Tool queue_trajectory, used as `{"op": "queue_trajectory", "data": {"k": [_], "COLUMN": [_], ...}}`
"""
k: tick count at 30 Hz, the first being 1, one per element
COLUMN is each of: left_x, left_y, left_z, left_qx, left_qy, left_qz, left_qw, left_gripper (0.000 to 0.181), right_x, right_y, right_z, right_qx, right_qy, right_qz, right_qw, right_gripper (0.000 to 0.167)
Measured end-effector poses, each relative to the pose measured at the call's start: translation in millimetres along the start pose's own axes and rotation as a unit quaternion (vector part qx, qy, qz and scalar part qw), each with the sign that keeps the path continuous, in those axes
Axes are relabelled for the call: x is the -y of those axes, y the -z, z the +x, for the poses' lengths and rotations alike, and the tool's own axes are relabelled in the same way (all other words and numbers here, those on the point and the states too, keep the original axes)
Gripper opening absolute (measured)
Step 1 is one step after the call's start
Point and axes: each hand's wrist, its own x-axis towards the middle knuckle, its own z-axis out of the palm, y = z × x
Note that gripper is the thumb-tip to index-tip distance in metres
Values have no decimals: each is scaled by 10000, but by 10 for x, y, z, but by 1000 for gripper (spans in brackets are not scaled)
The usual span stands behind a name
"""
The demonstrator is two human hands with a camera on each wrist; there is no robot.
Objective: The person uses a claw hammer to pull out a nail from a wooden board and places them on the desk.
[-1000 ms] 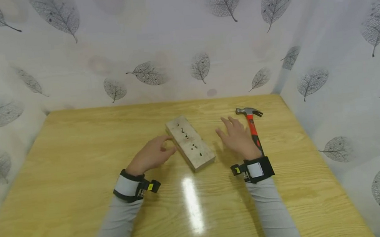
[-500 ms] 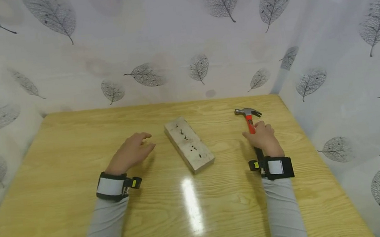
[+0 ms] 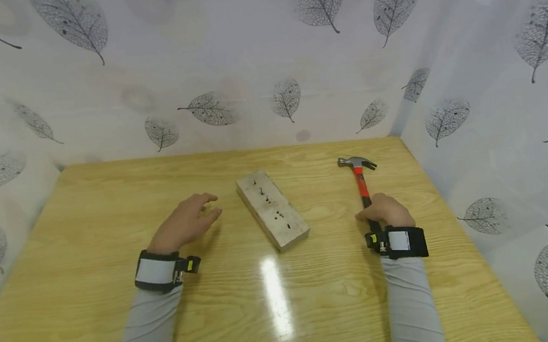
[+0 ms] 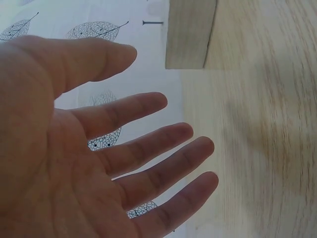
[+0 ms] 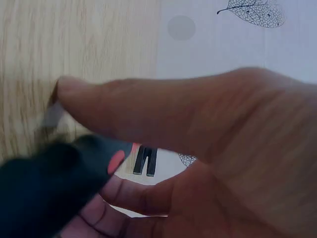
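The red-and-black, grey-headed hammer (image 3: pixel 361 182) pokes past the right hand (image 3: pixel 387 211), gripped or not I can't tell; the left hand (image 3: pixel 182 223) is spread.

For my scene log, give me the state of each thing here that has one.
Hammer, lying on its side, head toward the table's far edge.
Wooden block, flat on the table, set at a slant.
Nail, sticking out of the block's top.
Left hand, fingers spread, holding nothing.
Right hand, at the hammer's black grip; how firmly it holds, I can't tell.
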Motion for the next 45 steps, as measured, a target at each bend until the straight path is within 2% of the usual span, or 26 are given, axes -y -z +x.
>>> {"op": "queue_trajectory", "data": {"k": [3,5,14,18,21,25,28,32,38,45], "left_x": [-4,-7,-59,-73,-73,-71,-61,-59,-89,-181], "left_y": [2,-2,-40,-34,-12,21,38,54,72,58], "left_z": [-11,-12,-25,-42,-51,-63,-73,-75,-51,-13], "left_qx": [10,9,66,55,-14,-88,-101,-150,-459,-1157], "left_qy": [-12,-6,15,104,124,122,128,116,-101,-427], "left_qz": [-23,-78,-264,-245,-156,-151,-191,-217,-192,-313], "left_qw": [10000,10000,9996,9996,9998,9998,9997,9996,9987,9919], "left_gripper": [52,51,52,55,57,57,58,59,53,49], "right_x": [-10,-15,-34,-9,9,12,9,12,94,294], "right_y": [-3,3,9,-23,-56,-80,-75,-48,5,86], "right_z": [27,32,34,70,98,107,87,58,-7,-264], "right_qx": [17,-33,-84,-90,-371,-1116,-1614,-1860,-1872,-2109], "right_qy": [198,243,313,340,472,548,458,380,560,1020], "right_qz": [-84,-54,282,425,409,229,107,-9,-60,-102], "right_qw": [9998,9997,9991,9985,9974,9920,9858,9818,9807,9721], "right_gripper": [31,28,50,51,48,37,29,28,34,28]}}
